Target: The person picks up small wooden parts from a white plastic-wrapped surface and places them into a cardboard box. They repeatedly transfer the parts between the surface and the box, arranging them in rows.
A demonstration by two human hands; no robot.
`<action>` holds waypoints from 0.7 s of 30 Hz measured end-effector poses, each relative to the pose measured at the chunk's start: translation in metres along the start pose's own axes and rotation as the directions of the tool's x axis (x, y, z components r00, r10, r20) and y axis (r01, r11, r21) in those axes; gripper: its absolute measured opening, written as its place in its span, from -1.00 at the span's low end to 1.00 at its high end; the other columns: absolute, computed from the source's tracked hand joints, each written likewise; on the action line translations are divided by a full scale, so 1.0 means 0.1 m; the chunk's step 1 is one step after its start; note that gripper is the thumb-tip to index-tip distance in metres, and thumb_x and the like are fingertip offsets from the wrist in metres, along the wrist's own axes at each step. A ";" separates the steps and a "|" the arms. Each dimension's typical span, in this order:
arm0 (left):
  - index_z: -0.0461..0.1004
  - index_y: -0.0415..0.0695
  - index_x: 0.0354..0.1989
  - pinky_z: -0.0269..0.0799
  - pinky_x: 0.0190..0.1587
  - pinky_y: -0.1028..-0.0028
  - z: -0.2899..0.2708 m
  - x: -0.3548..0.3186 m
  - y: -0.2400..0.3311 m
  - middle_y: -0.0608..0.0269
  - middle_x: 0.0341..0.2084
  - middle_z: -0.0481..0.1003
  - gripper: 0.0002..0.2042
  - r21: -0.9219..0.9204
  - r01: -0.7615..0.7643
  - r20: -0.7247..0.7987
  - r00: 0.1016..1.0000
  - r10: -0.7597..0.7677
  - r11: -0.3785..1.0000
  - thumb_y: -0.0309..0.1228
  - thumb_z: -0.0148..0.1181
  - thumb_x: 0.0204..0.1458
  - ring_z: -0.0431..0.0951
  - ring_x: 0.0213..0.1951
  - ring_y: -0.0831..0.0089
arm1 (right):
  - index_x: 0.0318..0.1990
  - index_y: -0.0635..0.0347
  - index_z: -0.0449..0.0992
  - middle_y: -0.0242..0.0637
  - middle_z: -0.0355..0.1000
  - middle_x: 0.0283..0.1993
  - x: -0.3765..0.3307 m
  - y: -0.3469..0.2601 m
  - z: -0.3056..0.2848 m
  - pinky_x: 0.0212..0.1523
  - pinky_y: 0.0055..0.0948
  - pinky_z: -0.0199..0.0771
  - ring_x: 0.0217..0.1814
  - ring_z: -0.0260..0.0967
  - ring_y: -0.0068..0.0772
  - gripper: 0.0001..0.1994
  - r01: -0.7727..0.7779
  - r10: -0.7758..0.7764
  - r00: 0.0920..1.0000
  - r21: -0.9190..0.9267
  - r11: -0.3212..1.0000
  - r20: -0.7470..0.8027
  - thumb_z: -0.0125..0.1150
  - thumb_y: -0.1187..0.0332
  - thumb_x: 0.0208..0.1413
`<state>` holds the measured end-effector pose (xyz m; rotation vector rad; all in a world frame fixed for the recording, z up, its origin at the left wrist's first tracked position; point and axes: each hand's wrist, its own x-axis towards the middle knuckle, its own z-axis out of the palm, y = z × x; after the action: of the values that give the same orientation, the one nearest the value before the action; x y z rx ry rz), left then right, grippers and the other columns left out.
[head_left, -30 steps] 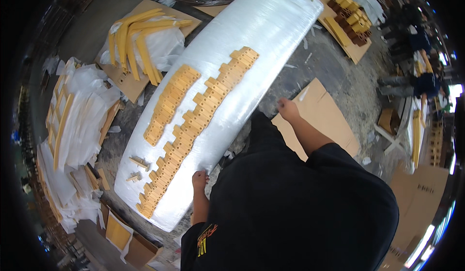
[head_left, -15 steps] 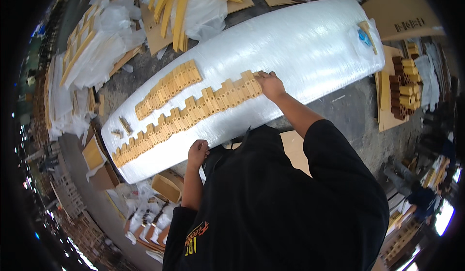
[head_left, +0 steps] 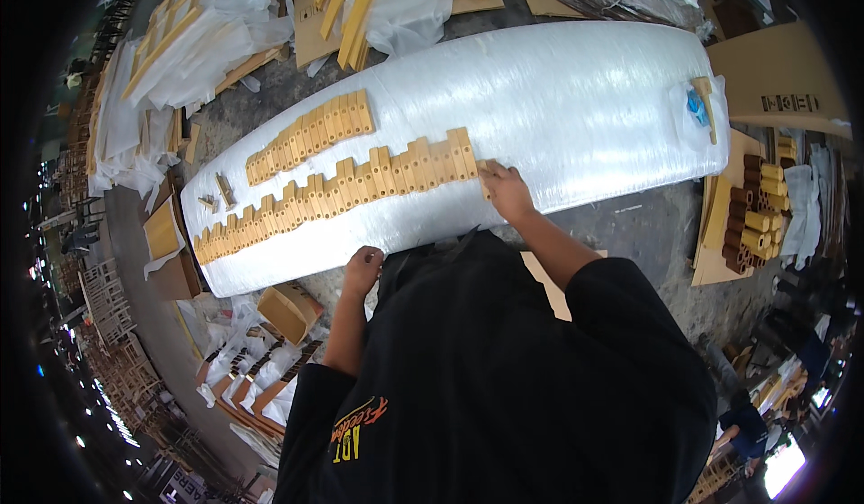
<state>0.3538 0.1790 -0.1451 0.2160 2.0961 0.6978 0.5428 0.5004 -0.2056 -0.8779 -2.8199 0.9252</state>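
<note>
Head view, looking down on a person in a black shirt leaning over a long white plastic-wrapped bundle that lies on the concrete floor and serves as the work surface. Two rows of small tan wooden blocks sit on its left half. The shorter far row looks finished. The longer near row runs from the left end to about the middle of the bundle. The right hand rests at the right end of that row, fingers curled down onto the last block; whether they grip it or only press it cannot be told. The left hand rests on the near edge, loosely closed, holding nothing visible. The right half of the bundle stays bare apart from a blue item and stick at the far right end. More wooden pieces lie stacked on cardboard beside that end, so the row seems only partly laid.
</note>
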 end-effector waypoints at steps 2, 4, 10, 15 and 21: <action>0.53 -0.26 -0.07 0.51 -0.42 0.44 0.01 0.06 0.02 0.13 -0.38 0.60 -0.73 0.050 -0.017 0.051 0.999 0.015 0.999 -0.28 0.15 0.26 0.61 -0.44 0.41 | 0.17 0.04 0.56 -0.25 0.40 0.30 -0.12 -0.02 0.02 0.07 -0.14 0.56 0.03 0.39 0.07 -0.55 -0.002 0.003 1.000 0.040 0.999 -0.015 0.14 0.51 0.09; 0.56 -0.26 -0.13 0.52 -0.36 0.40 0.09 0.11 0.09 0.11 -0.45 0.61 -0.74 0.058 -0.041 0.018 0.999 0.040 0.998 -0.29 0.17 0.22 0.61 -0.47 0.40 | 0.18 0.05 0.54 -0.25 0.39 0.29 -0.22 0.01 0.06 0.07 -0.14 0.56 0.04 0.37 0.07 -0.51 0.006 -0.003 0.998 0.068 0.998 -0.055 0.19 0.52 0.02; 0.57 -0.25 -0.18 0.52 -0.33 0.37 0.19 0.21 0.26 0.10 -0.50 0.61 -0.75 0.110 -0.102 0.025 0.995 0.100 0.989 -0.28 0.18 0.20 0.62 -0.49 0.36 | 0.14 0.04 0.57 -0.21 0.39 0.31 -0.31 0.06 0.09 0.10 -0.16 0.54 0.07 0.38 0.04 -0.59 0.031 -0.025 0.997 0.085 0.996 -0.069 0.15 0.48 0.10; 0.57 -0.24 -0.19 0.52 -0.34 0.36 0.25 0.24 0.25 0.09 -0.50 0.60 -0.75 0.109 -0.145 0.034 0.989 0.142 0.983 -0.28 0.20 0.19 0.62 -0.50 0.35 | 0.14 0.03 0.58 -0.21 0.39 0.31 -0.31 0.02 0.03 0.11 -0.14 0.53 0.07 0.39 0.03 -0.62 0.031 -0.028 0.999 0.083 0.996 -0.039 0.13 0.44 0.16; 0.57 -0.24 -0.19 0.52 -0.33 0.34 0.33 0.25 0.22 0.08 -0.51 0.60 -0.76 0.063 -0.106 0.039 0.994 0.103 0.992 -0.28 0.23 0.18 0.61 -0.50 0.34 | 0.13 0.04 0.56 -0.21 0.40 0.26 -0.27 0.00 -0.04 0.06 -0.12 0.56 0.06 0.37 0.06 -0.57 0.037 -0.036 0.999 0.046 0.998 -0.020 0.24 0.45 0.05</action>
<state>0.3631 0.2201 -0.1658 0.3740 2.0866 0.6832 0.5664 0.4882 -0.1989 -0.8230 -2.7769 0.9679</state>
